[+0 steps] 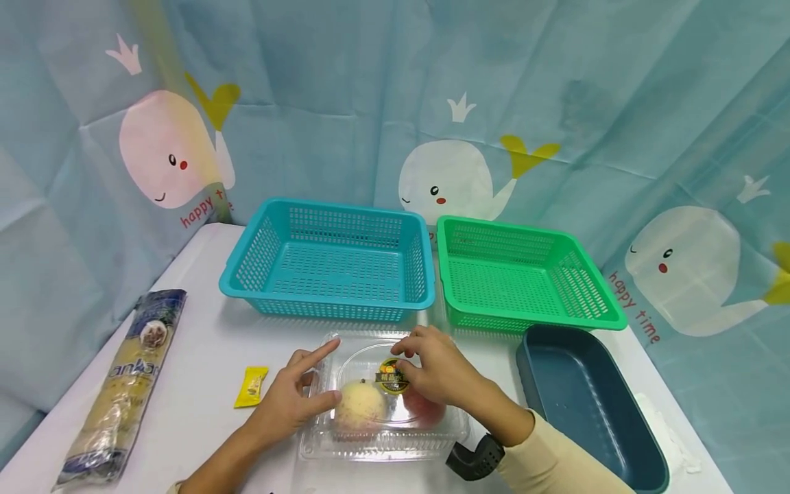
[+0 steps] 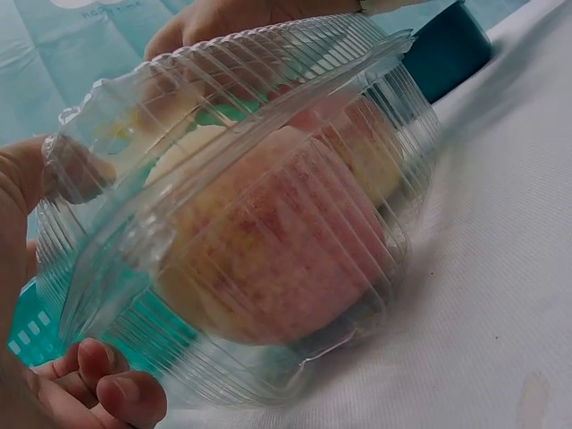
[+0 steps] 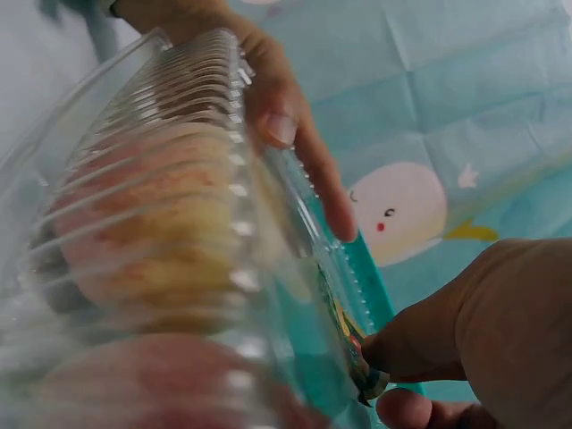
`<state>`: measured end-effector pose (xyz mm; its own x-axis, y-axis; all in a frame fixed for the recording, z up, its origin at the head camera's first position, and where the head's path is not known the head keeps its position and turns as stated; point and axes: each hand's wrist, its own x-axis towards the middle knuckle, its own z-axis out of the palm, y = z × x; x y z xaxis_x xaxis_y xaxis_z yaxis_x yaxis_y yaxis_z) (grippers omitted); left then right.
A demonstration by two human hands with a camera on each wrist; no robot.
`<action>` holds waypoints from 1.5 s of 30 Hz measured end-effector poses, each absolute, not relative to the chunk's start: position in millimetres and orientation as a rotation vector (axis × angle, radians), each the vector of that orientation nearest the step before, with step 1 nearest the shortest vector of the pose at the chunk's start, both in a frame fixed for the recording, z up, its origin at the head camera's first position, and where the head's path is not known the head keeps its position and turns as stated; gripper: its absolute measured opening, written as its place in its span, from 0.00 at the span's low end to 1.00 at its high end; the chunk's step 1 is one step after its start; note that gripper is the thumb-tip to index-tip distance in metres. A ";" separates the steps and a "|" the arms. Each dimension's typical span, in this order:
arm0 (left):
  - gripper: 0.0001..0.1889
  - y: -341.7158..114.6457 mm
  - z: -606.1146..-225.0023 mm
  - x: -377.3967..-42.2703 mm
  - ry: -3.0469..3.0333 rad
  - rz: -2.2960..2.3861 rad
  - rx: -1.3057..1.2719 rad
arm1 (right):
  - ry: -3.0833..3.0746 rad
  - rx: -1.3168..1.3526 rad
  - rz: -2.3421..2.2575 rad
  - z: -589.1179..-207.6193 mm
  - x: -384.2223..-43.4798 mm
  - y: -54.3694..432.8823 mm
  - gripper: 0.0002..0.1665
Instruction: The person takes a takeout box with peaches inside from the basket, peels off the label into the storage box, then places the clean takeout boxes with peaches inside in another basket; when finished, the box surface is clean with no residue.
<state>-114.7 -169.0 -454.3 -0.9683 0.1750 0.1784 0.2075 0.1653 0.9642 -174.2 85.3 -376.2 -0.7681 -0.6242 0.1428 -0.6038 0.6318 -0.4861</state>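
Note:
A clear plastic clamshell box (image 1: 345, 439) stands closed on the table, with a pale yellow peach (image 1: 361, 406) and a redder peach (image 1: 426, 410) inside. On its lid is a round black-and-gold sticker (image 1: 390, 376). My right hand (image 1: 432, 367) pinches the sticker's edge between thumb and finger; in the right wrist view that edge of the sticker (image 3: 356, 357) looks raised off the lid. At the box's left side, my left hand (image 1: 290, 394) rests with thumb and index finger spread straight against the lid. Its other fingers (image 2: 103, 380) curl loosely beside the box.
Behind the box stand a blue basket (image 1: 327, 302) and a green basket (image 1: 537, 319). A dark blue tub (image 1: 592, 398) is at the right. To the left lie a small yellow packet (image 1: 251, 386) and a long noodle-like package (image 1: 126, 391).

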 end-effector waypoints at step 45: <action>0.38 -166.5 -451.2 -113.1 -2.366 -1.944 -0.403 | 2.459 -0.938 -1.855 -360.4 -157.9 132.1 0.09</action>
<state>-113.1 -166.5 -451.2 -0.9646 0.1663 0.2045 0.2329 0.1744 0.9567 -157.9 132.1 -360.4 -0.8275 -0.3991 0.3950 -0.4894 0.1676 -0.8558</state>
